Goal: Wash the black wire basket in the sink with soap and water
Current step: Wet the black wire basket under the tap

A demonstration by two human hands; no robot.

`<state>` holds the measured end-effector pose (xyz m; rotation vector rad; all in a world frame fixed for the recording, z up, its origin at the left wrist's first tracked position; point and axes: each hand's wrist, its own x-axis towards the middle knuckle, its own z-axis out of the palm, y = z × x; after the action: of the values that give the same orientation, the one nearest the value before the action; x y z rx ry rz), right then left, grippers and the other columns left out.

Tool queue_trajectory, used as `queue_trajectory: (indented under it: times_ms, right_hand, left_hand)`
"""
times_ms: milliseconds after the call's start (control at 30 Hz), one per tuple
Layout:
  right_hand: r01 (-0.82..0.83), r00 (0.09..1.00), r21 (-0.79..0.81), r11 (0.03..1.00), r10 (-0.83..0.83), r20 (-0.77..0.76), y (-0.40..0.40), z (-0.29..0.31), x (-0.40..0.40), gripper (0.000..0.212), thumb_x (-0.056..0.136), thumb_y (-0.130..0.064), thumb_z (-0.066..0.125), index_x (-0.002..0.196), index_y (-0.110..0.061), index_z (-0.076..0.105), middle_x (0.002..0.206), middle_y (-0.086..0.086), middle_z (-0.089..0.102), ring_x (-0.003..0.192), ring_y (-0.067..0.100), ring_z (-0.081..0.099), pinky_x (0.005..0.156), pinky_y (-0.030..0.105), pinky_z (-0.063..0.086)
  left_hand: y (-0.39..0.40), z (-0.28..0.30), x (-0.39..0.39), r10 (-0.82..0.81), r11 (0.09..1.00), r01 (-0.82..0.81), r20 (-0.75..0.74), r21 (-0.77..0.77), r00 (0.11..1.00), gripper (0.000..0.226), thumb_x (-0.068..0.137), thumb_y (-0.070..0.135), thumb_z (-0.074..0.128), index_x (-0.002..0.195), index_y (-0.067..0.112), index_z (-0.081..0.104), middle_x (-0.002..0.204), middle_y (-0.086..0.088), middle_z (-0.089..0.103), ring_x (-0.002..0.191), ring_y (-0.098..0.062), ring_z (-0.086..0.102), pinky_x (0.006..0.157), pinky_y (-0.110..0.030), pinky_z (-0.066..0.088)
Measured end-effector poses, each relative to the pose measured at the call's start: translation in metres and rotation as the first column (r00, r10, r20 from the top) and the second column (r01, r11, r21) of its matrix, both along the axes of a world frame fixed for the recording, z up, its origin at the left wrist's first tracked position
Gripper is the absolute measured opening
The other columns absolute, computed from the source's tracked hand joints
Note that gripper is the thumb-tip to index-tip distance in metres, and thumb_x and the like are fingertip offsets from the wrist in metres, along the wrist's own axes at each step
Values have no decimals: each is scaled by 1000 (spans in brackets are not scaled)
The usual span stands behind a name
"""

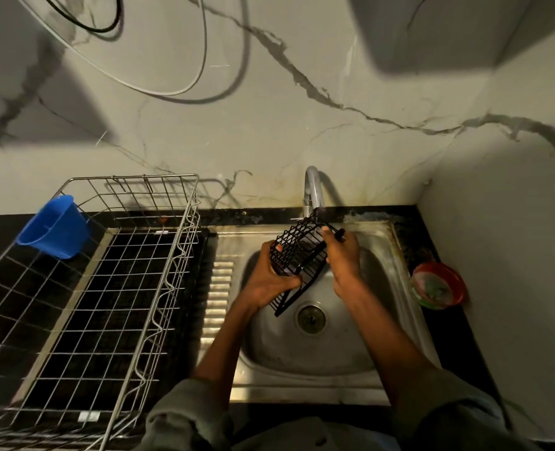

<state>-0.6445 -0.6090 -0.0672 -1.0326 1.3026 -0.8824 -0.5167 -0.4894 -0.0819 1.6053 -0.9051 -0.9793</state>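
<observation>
While both the left hand [271,281] and right hand [342,255] grip the black wire basket [297,255] under the tap [313,190] over the sink [383,320], rinsing seems underway; turning it comes next.

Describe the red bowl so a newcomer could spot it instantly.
Start at the steel sink under the tap. On the dark counter just right of it, against the wall, sits the small red bowl. It is the only red thing here; the other plastic piece is a blue cup far left.
</observation>
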Motion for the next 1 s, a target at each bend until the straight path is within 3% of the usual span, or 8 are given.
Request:
queue_trajectory:
  times_ms: [100,200,267,367,467,667,800,1000]
  right_hand:
    - [82,997,96,992,-81,-11,1,-7,-2,32,92,-28,71,117,-8,64,113,11,72,97,25,70,74,34,57]
    - [15,987,199,980,-46,155,6,3,-2,8,100,-10,56,101,-12,63,83,6,74,68,16,69,57,26,54]
    - [9,979,246,969,-59,195,4,6,-2,12,103,-9,51,102,-13,62,70,2,65,55,14,63,53,26,50]
    - [-25,977,282,959,-37,212,-2,5,-1,22,106,-10,43,101,-17,63,64,2,54,50,14,52,50,26,45]
    - [-71,969,267,961,3,246,-6,3,-2,32,107,-10,36,93,-18,64,62,3,43,38,10,39,41,20,34]
    - [-172,979,250,953,137,154,-13,9,-6,32,104,-13,39,89,-18,66,56,-2,39,34,5,28,37,14,21]
    - [-185,980,230,955,163,112,-22,14,-25,35,104,-15,39,81,-20,65,55,-3,34,31,2,23,33,11,17]
    - [-293,929,260,920,209,307,-44,13,-78,26,105,-20,35,88,-17,54,50,-4,39,29,2,26,30,10,20]
  left_hand:
    - [5,-9,-16,41,999,-42,-24,-21,999,84,75,-9,87,142,16,42,128,6,63,112,2,66,99,-41,60]
    - [11,-19,-28,45,998,-45,-5,-43,999,85,77,-11,84,142,19,38,129,10,58,107,17,60,93,-16,53]
    - [14,-21,-30,33,998,-34,-17,-49,999,84,75,-6,89,141,14,42,128,9,61,110,14,62,91,-14,52]
    - [24,-20,-22,-26,998,32,-112,47,993,61,80,6,89,130,23,56,112,7,73,100,-2,72,86,-30,61]
    - [29,-21,-5,77,990,-53,-185,131,980,39,91,17,81,126,22,64,109,-5,70,91,-20,74,76,-42,61]
    - [10,-30,20,293,955,-284,-113,86,950,16,105,30,63,109,16,69,93,-2,67,81,-14,60,50,-14,47]
    - [-14,-43,16,272,952,-256,-84,166,959,36,108,42,52,130,17,66,118,-5,67,101,-20,61,71,-26,52]
    - [-33,-56,-13,273,918,-177,-241,355,931,56,106,61,43,151,29,46,135,4,47,132,-29,50,102,-51,50]
